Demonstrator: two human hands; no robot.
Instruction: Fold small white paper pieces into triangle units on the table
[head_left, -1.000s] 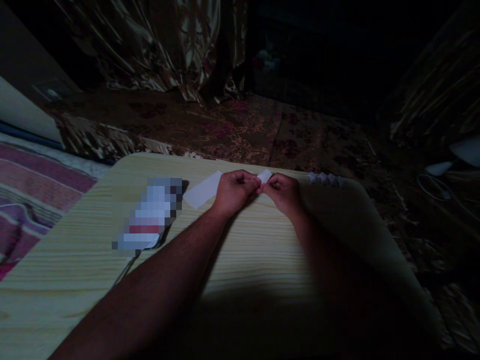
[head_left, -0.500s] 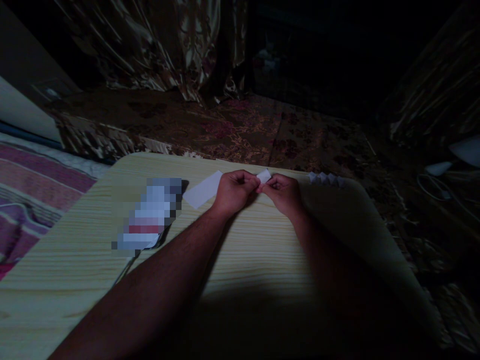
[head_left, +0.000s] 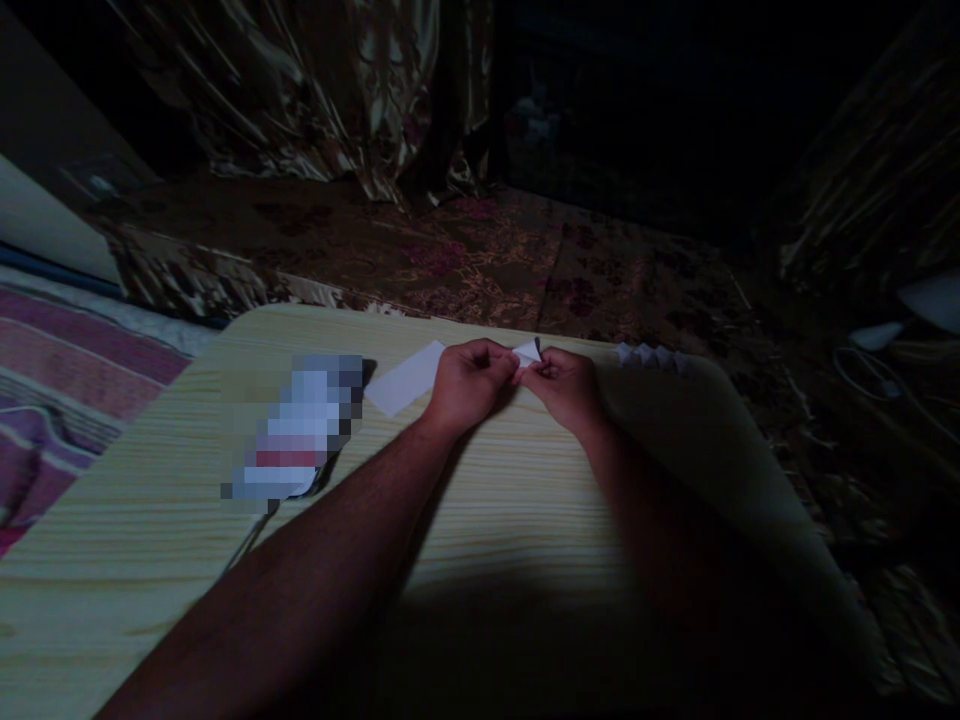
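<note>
Between my two hands is a small piece of white paper (head_left: 528, 352), with a fold or crease across it. My left hand (head_left: 469, 382) pinches its left side between thumb and fingers. The right side is pinched by my right hand (head_left: 566, 385), fingers curled. Both hands are close together over the far part of the wooden table (head_left: 517, 480). Left of my left hand lies a flat white paper strip (head_left: 405, 378), its right end partly behind the hand. Several small folded white paper pieces (head_left: 652, 358) stand in a row beyond my right hand.
A blurred-out phone-like device (head_left: 296, 430) with a cable (head_left: 244, 545) lies on the table's left side. Past the far edge is a ledge with patterned cloth (head_left: 450, 250) below curtains (head_left: 337, 90). A striped bed cover (head_left: 52, 400) is at left. The right side is dark.
The paper between my hands has been folded or bent over at its right side, so its upper corner now looks pointed. My hands stay nearly in place.
</note>
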